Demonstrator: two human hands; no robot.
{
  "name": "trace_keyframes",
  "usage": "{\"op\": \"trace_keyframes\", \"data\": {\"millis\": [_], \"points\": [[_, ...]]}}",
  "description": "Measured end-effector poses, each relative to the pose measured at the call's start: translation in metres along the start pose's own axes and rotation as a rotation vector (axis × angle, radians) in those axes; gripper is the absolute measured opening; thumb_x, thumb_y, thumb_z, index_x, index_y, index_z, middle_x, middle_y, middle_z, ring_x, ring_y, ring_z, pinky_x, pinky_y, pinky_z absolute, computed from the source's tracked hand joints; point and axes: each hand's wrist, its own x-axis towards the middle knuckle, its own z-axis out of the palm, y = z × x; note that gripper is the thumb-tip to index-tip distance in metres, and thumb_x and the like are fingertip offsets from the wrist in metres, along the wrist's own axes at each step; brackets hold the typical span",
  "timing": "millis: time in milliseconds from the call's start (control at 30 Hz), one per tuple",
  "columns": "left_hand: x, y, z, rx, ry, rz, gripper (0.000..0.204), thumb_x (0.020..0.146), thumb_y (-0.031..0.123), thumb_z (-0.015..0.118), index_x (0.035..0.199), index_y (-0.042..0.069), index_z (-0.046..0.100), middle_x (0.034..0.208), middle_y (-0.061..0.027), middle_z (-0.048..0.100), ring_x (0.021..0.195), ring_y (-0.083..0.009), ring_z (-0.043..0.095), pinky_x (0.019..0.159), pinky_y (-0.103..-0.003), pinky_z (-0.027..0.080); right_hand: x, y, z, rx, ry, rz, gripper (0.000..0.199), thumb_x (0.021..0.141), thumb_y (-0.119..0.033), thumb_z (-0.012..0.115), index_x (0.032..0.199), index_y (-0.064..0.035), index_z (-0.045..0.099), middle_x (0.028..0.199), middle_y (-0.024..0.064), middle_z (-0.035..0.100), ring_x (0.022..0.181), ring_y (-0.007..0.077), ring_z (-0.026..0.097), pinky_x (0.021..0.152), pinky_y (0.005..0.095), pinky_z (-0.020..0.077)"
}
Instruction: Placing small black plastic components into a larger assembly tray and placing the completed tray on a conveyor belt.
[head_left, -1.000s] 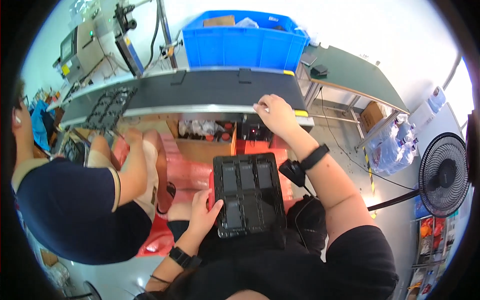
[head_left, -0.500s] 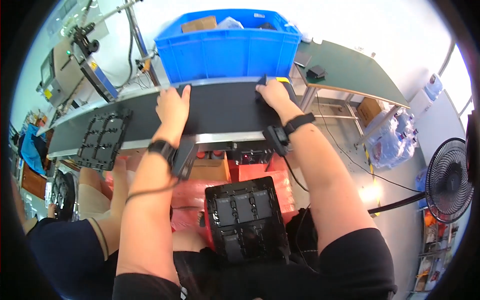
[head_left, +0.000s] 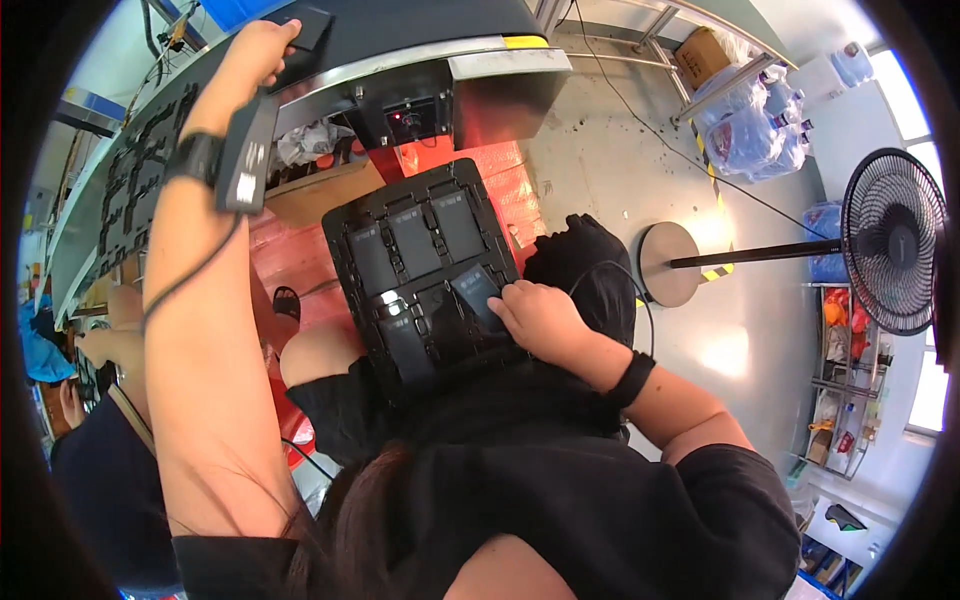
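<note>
Bare floor right of tray (head_left: 400,240); right hand (head_left: 535,318) pinches its dark slab (head_left: 478,292).

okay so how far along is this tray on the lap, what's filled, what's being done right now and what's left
Done: the black tray on the lap shows flat dark pieces seated in several pockets. In hand: the right hand presses a dark flat piece into a pocket at the tray's near right side, while the left hand grips another dark piece up on the conveyor belt. Left: that piece is not yet in the tray; free pockets are hard to tell.

fan (head_left: 893,240) right | water bottles (head_left: 755,125), maybe bagged | cardboard box (head_left: 700,58)
</note>
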Motion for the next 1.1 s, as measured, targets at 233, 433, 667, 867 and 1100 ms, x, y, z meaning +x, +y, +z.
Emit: {"op": "trace_keyframes", "data": {"millis": [233,433,667,867,1100], "points": [[-0.214,0.023,0.058,-0.64,-0.01,-0.095,0.031,0.089,0.034,0.059,0.072,0.009,0.053,0.051,0.0008,0.046,0.038,-0.0084,0.04,0.037,-0.024,0.03,-0.006,0.009,0.001,-0.087,-0.253,0.079,0.036,0.088,-0.034,0.05,0.078,-0.0033,0.066,0.078,0.0158,0.065,0.076,0.032,0.064,0.067,0.0426,0.0507],[-0.337,-0.017,0.149,-0.811,-0.074,-0.461,0.027,0.091,0.027,0.056,0.078,0.003,0.057,0.06,-0.003,0.054,0.041,-0.0093,0.045,0.04,-0.023,0.034,-0.026,0.013,-0.017,-0.088,-0.239,-0.304,0.035,0.086,-0.036,0.053,0.079,-0.0046,0.066,0.078,0.0154,0.065,0.077,0.0328,0.063,0.072,0.0426,0.0498],[-0.357,-0.006,0.164,-0.043,-0.214,-0.244,0.036,0.088,0.031,0.053,0.075,-0.001,0.061,0.069,-0.018,0.062,0.07,-0.0352,0.062,0.064,-0.041,0.047,-0.083,0.011,-0.082,-0.163,-0.979,0.023,0.056,0.09,-0.05,0.045,0.065,-0.0051,0.065,0.062,0.0114,0.062,0.064,0.0279,0.063,0.064,0.0382,0.0501],[-0.355,0.005,0.156,0.268,-0.261,-0.102,0.033,0.085,0.032,0.058,0.073,0.001,0.062,0.074,-0.0169,0.063,0.075,-0.0358,0.061,0.066,-0.044,0.048,-0.137,0.106,-0.121,-0.472,-0.731,0.399,0.043,0.085,-0.04,0.056,0.071,-0.001,0.066,0.064,0.0128,0.062,0.06,0.0287,0.062,0.061,0.0388,0.0495],[-0.349,0.005,0.151,0.012,-0.039,0.094,0.027,0.08,0.024,0.067,0.07,0.002,0.057,0.067,-0.012,0.055,0.066,-0.0281,0.058,0.06,-0.038,0.045,-0.073,0.026,-0.07,0.003,0.023,-0.314,0.025,0.08,-0.015,0.06,0.101,-0.0012,0.061,0.102,0.0168,0.061,0.094,0.035,0.058,0.08,0.0409,0.0469]]}}
